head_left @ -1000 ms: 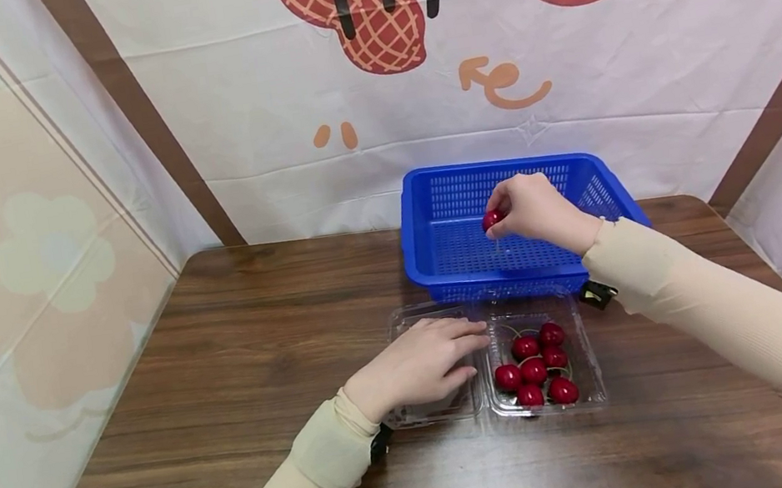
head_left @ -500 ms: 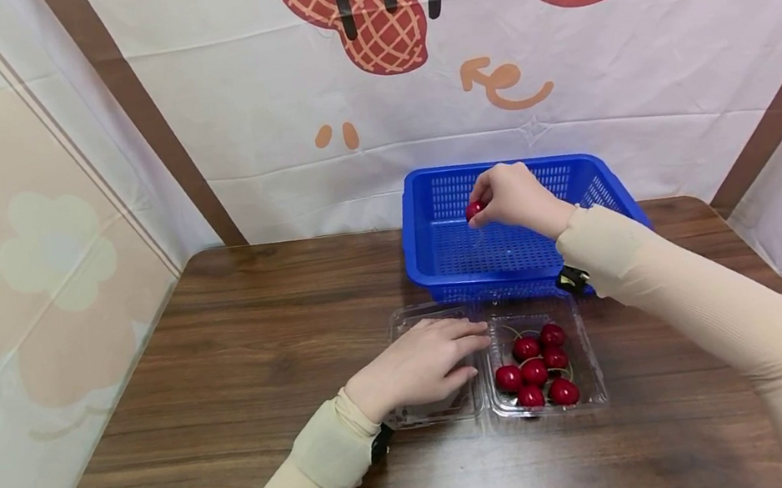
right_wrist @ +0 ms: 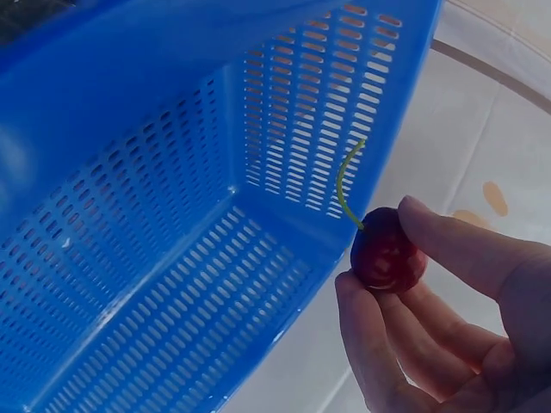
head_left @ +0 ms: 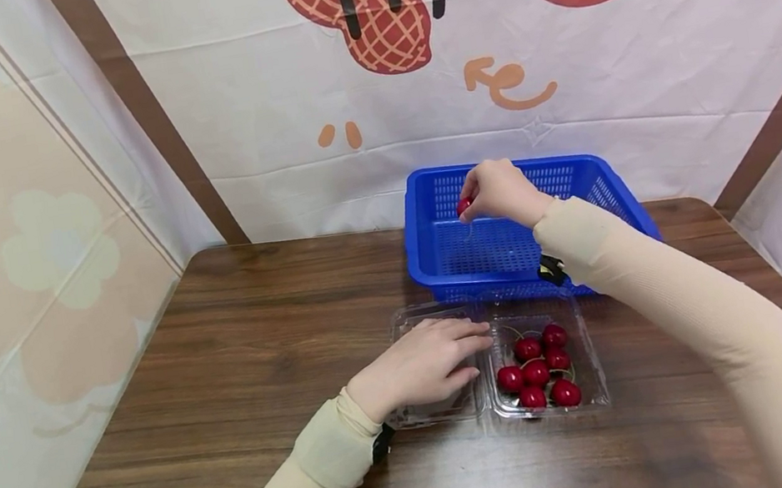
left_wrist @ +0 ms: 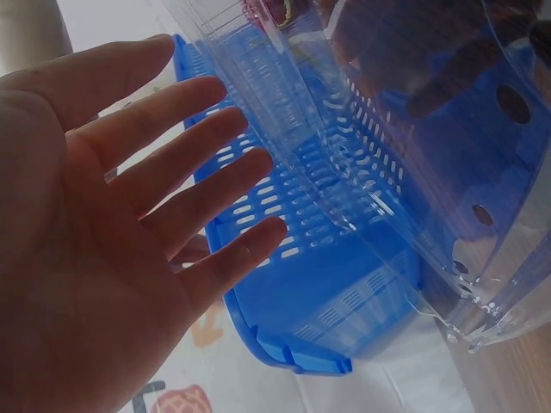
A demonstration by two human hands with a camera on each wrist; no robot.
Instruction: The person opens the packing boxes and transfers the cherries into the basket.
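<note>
Over the left part of the blue basket (head_left: 540, 276), my right hand (head_left: 500, 192) pinches a dark red cherry (right_wrist: 387, 249) between thumb and fingers. Its green stem (right_wrist: 342, 185) points away from the hand, toward the basket in the right wrist view. My left hand (head_left: 420, 362) lies over the lid half of a clear plastic clamshell box (head_left: 586, 333), fingers straight and spread, holding nothing. Several cherries (head_left: 535, 373) with stems sit in the right half of the box. The left wrist view shows the open palm (left_wrist: 95, 249) beside the clear plastic.
The brown wooden table (head_left: 259, 323) carries the basket at the back and the clamshell in front of it. A white printed cloth (head_left: 246, 88) hangs close behind the basket, with another cloth (head_left: 42, 245) along the left side.
My right hand has moved left and slightly farther back over the basket, with the cherry still pinched. The left hand and the cherries in the box have stayed in place.
</note>
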